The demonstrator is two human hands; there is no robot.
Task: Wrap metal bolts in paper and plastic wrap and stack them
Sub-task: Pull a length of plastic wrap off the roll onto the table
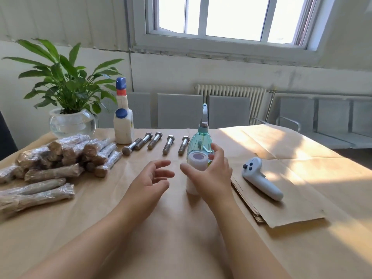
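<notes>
Several bare metal bolts (154, 140) lie in a row at the far middle of the paper-covered table (161, 228). A pile of wrapped bolts (60, 158) in brown paper and clear film is stacked at the left. My right hand (211, 176) grips an upright white roll of plastic wrap (196, 161) at the table's centre, thumb on its left side and fingers round its right. My left hand (153, 176) hovers just left of the roll, fingers loosely spread and holding nothing.
A teal spray bottle (201, 141) stands right behind the roll. Two white bottles (123, 125) and a potted plant (70, 117) stand at the back left. A white controller (261, 178) lies on a stack of brown paper sheets (281, 210) at the right.
</notes>
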